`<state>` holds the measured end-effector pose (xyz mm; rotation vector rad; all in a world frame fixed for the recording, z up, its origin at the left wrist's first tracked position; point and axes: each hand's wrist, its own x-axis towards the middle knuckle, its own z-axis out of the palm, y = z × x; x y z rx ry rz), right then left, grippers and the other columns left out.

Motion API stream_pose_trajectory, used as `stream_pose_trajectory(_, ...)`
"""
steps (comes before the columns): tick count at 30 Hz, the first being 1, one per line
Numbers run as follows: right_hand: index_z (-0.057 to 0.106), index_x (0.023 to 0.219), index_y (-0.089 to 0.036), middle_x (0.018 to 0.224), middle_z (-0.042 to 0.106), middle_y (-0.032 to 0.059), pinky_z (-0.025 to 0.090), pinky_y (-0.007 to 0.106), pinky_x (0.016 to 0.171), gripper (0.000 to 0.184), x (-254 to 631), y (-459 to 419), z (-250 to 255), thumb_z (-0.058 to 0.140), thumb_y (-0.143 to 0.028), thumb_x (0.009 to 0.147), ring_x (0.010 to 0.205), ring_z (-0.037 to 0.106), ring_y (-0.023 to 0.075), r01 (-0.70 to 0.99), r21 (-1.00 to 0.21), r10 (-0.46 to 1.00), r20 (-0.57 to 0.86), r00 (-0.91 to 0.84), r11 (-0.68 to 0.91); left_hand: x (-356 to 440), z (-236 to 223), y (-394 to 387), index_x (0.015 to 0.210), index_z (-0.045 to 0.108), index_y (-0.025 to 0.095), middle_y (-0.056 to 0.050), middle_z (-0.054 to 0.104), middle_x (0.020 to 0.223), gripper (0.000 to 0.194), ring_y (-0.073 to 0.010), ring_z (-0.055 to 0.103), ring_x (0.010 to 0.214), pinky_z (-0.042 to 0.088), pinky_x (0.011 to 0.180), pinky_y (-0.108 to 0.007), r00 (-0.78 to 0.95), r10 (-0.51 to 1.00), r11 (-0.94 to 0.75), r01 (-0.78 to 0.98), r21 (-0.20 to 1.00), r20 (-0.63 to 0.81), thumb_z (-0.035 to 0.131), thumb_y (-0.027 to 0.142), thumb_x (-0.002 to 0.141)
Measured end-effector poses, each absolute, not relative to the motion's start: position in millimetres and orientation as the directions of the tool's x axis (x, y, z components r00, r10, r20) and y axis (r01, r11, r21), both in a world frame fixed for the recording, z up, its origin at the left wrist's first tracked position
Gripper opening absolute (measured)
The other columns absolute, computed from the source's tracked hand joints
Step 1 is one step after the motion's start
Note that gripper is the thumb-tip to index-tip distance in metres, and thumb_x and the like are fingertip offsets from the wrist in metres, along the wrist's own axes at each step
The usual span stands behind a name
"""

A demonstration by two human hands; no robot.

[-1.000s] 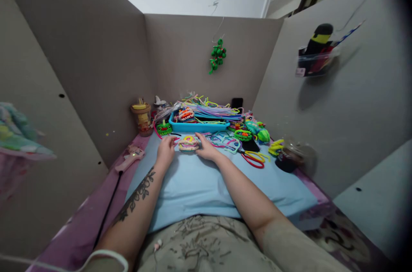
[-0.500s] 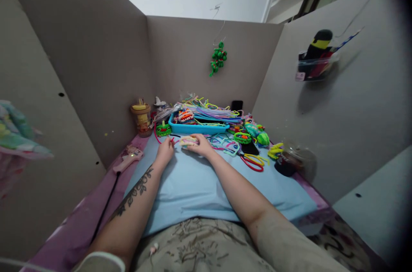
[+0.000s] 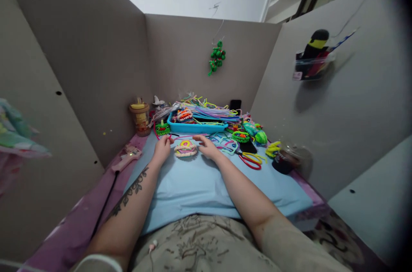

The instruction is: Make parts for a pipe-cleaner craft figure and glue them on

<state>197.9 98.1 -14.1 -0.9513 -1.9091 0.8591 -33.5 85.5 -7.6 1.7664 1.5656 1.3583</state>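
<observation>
A small woven piece (image 3: pixel 186 149) in cream, pink and yellow, with a ridged rim, lies on the light blue cloth between my hands. My left hand (image 3: pixel 163 147) is closed, its fingertips pinching a pink pipe cleaner (image 3: pixel 182 137). This strand stretches behind the woven piece toward my other hand. To the right of the piece hovers my right hand (image 3: pixel 208 148), fingers stretched out and thumb apart, not gripping the piece. Whether its fingertips touch the strand's far end is too small to tell.
Behind my hands stands a blue tray (image 3: pixel 198 128) heaped with pipe cleaners. Red-handled scissors (image 3: pixel 250 162) lie at the right, near a black phone (image 3: pixel 248 147). Green woven figures (image 3: pixel 162 128) flank the tray. A lidded cup (image 3: pixel 140 119) stands left, a pink glue gun (image 3: pixel 128 160) nearer me.
My right hand has let go of the woven piece and moved slightly right. The piece now rests on the cloth, its pink and yellow face showing. My left hand keeps its pinch.
</observation>
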Motion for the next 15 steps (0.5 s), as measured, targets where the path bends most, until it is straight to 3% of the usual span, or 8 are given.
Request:
stream_pose_trajectory(4, 0.057, 0.121, -0.022, 0.127, 0.055, 0.0047, 0.038, 0.038, 0.101, 0.052, 190.3, 103.3, -16.3, 0.045, -0.013, 0.071, 0.119, 0.049, 0.0197, 0.243, -0.860, 0.853, 0.330, -0.404, 0.448, -30.2, -11.6, 87.4, 0.083, 0.055, 0.018, -0.006, 0.066, 0.088, 0.017, -0.0191, 0.061, 0.084, 0.046, 0.077, -0.032, -0.005, 0.921, -0.357, 0.386, 0.850, 0.389, 0.039, 0.024, 0.081)
stream_pose_trajectory(10, 0.061, 0.118, -0.026, 0.124, 0.059, 0.0000, 0.035, 0.039, 0.104, 0.048, 183.6, 107.9, -17.9, 0.045, -0.014, 0.075, 0.117, 0.051, 0.0199, 0.309, -0.857, 0.862, 0.258, -0.437, 0.413, -24.5, -13.6, 87.3, 0.078, 0.056, 0.018, -0.003, 0.062, 0.077, 0.016, -0.0175, 0.055, 0.074, 0.044, 0.070, -0.029, 0.070, 0.930, -0.346, 0.499, 0.794, 0.361, 0.041, 0.023, 0.079)
stream_pose_trajectory(15, 0.061, 0.118, -0.024, 0.123, 0.059, 0.0017, 0.035, 0.040, 0.104, 0.047, 184.6, 110.7, -22.2, 0.045, -0.013, 0.075, 0.116, 0.051, 0.0211, 0.313, -0.864, 0.866, 0.236, -0.441, 0.395, -25.2, -14.6, 88.2, 0.076, 0.055, 0.018, -0.002, 0.061, 0.074, 0.015, -0.0175, 0.055, 0.071, 0.043, 0.066, -0.028, 0.095, 0.932, -0.350, 0.497, 0.794, 0.351, 0.041, 0.022, 0.079)
